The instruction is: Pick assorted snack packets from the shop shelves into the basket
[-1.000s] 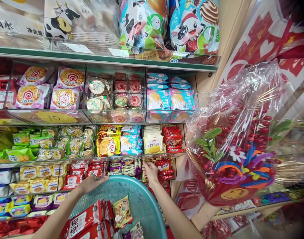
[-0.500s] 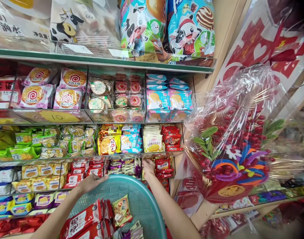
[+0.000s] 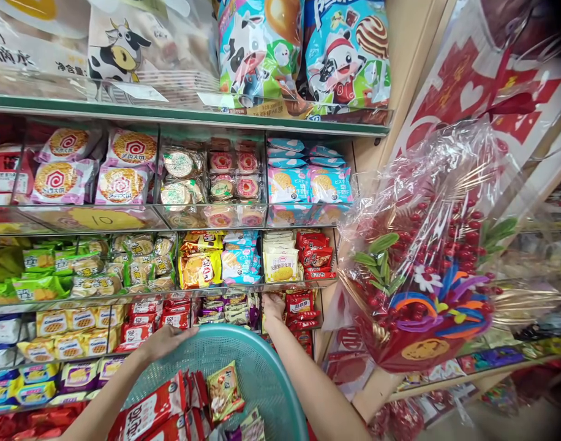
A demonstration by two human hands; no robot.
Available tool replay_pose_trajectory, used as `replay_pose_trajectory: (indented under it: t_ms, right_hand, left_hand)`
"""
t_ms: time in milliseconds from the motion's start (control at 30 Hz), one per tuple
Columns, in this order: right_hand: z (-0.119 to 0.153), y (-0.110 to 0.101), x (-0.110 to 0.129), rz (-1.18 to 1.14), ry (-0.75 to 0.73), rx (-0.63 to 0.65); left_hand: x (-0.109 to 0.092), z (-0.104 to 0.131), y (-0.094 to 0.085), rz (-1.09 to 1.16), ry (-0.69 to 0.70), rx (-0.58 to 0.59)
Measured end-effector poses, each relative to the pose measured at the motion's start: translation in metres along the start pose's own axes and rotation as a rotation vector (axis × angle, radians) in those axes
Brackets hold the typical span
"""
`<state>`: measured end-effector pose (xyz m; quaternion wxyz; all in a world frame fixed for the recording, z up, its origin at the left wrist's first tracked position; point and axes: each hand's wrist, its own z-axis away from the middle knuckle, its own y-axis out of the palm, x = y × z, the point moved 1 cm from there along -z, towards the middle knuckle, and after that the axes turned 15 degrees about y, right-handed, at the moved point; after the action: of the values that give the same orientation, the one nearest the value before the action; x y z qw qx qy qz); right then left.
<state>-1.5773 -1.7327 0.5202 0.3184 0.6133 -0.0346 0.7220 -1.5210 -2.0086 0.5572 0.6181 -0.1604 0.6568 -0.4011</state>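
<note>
My left hand is closed over the far left rim of a teal plastic basket, which tilts towards me. Inside the basket lie red snack packets, a gold-green snack packet and a purple-and-cream striped one. My right hand reaches past the basket into a shelf compartment, its fingertips hidden behind the shelf edge. Just right of it are small red packets. Purple and pale green packets fill the compartment on its left.
Clear dividers split the shelves of wrapped biscuits, such as blue packs and round cakes. Large cow-print bags stand on the top shelf. At right, a cellophane-wrapped bouquet of red berries juts out beside my right arm.
The view has shifted very slightly. Both hands and the basket stay in nearly the same places.
</note>
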Motion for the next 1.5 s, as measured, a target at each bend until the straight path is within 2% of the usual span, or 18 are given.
replay_pose_trajectory:
  t_ms: [100, 233, 567, 867, 1000, 1167, 1500]
  right_hand:
    - [-0.001, -0.009, -0.001, 0.037, 0.012, -0.047]
    - [0.002, -0.022, 0.002, 0.096, -0.005, -0.020]
    - [0.014, -0.043, 0.008, 0.076, 0.020, 0.195]
    - [0.016, -0.072, 0.022, 0.106, -0.005, 0.380]
    - [0.020, -0.086, 0.028, 0.189, -0.041, 0.427]
    - [0.030, -0.092, 0.030, 0.260, -0.052, 0.461]
    - [0.050, -0.104, 0.043, 0.289, 0.046, 0.543]
  left_hand:
    - [-0.001, 0.000, -0.001, -0.017, 0.015, 0.001]
    - [-0.002, 0.000, 0.000, -0.056, 0.012, 0.008]
    - [-0.009, 0.003, 0.001, -0.026, 0.004, 0.011]
    - [-0.002, 0.002, 0.000, -0.044, 0.020, -0.025]
    - [-0.002, 0.003, -0.001, -0.054, 0.015, -0.022]
    - [-0.008, 0.003, 0.000, -0.079, -0.005, -0.023]
    - [-0.012, 0.001, 0.003, -0.083, -0.009, 0.016]
